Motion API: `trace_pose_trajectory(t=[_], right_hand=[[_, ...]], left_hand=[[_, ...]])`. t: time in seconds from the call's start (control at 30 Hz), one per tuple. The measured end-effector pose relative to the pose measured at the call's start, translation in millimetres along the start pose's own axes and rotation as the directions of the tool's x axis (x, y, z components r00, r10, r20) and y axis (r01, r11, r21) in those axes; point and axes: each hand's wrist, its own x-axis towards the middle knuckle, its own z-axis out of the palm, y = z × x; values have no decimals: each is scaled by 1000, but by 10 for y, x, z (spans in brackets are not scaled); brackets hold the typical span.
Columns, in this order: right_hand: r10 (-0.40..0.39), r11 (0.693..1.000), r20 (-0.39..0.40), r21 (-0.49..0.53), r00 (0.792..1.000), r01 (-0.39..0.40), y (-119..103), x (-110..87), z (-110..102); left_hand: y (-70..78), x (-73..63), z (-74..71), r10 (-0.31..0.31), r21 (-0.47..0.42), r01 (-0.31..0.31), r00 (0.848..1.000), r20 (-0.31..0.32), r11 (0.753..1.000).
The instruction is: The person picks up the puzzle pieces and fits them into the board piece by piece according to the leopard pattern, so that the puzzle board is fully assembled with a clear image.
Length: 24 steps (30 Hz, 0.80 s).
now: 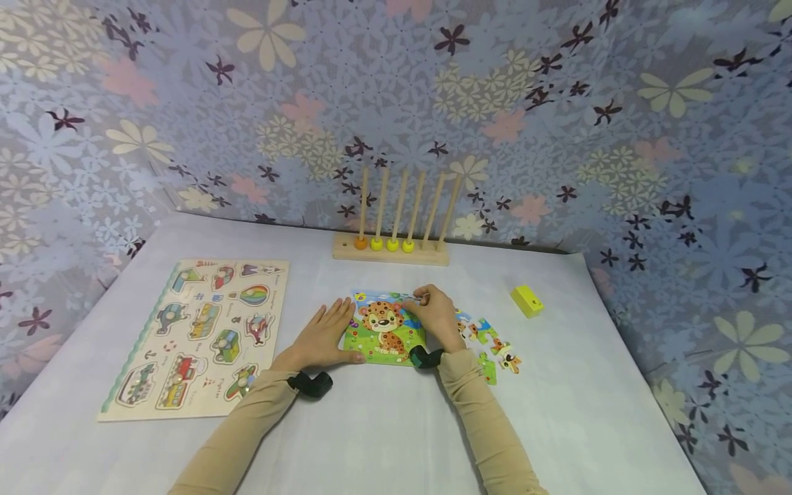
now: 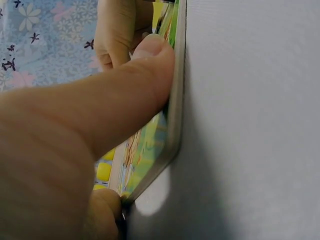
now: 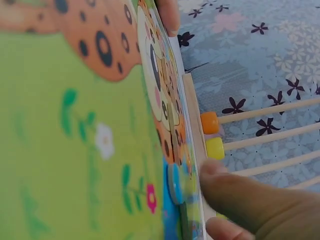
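Left hand [image 1: 324, 337] flat, fingers straight against leopard puzzle [image 1: 385, 328]; right hand [image 1: 436, 315] fingers curled, pressing its top edge

light: soft, even, bright | shadows: faint under hands on bench [image 1: 396, 426] | head view: edges curved, sharp | wrist views: close parts blurred, no glare

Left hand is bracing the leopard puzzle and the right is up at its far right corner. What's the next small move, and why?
Probably press the piece under the right hand down into the leopard puzzle, then reach for one of the loose pieces lying just right of it. The left hand lies flat against the board's left edge, steadying it, and the right fingertips sit on the far right corner. Whether that piece is fully seated cannot be told.
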Motion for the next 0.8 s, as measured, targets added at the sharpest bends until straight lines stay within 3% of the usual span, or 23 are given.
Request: trace_pose_trajectory(t=[0.2, 0.4, 0.63, 0.8], right_hand=[[4, 999, -2, -32, 1000, -4, -7, -2, -10], [19, 1000, -27, 14, 999, -18, 60, 31, -85], [106, 985, -34, 144, 994, -101, 256, 69, -515], [139, 986, 8, 96, 990, -140, 498, 27, -853]], left_hand=[[2, 10, 2, 4, 6, -4, 1000, 3, 1000], [9, 23, 10, 3, 8, -3, 1000, 4, 1000], [-5, 11, 22, 6, 2, -6, 1000, -1, 1000], [-33, 7, 24, 5, 4, -5, 1000, -1, 1000]])
